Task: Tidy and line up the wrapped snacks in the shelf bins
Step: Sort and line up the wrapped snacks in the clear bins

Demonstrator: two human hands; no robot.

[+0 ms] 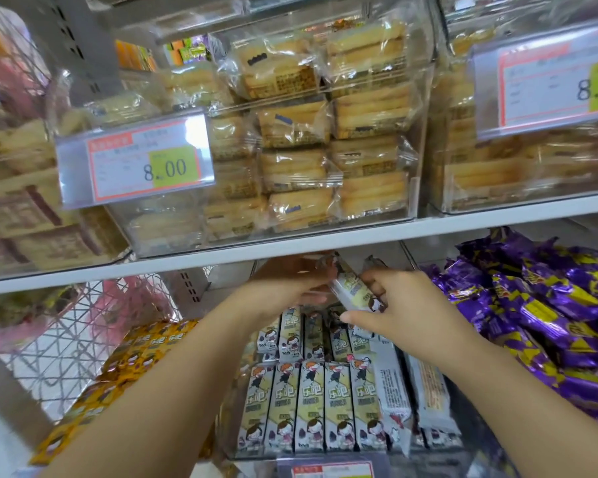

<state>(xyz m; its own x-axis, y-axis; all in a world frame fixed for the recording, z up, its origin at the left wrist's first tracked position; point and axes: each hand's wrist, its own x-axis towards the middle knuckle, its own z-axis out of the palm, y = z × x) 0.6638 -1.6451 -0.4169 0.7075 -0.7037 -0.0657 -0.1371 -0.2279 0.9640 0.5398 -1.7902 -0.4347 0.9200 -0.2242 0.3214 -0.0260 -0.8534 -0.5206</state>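
A clear bin (237,450) on the lower shelf holds rows of pale yellow and white wrapped snack bars (309,405) with a cartoon figure, standing side by side. Above the bin's back rows, my right hand (399,312) grips one tilted bar (351,288) of the same kind. My left hand (292,281) reaches in beside it, blurred, with fingers at the bar's upper end. Whether the left fingers hold the bar is unclear. Two bars at the bin's right side (392,391) lie with their white backs showing.
A white shelf board (463,219) runs just above my hands. Purple and yellow wrapped snacks (539,312) fill the bin to the right, and orange-yellow packs (118,367) the left. Clear bins of wrapped bread (325,150) with price tags (135,163) stand above.
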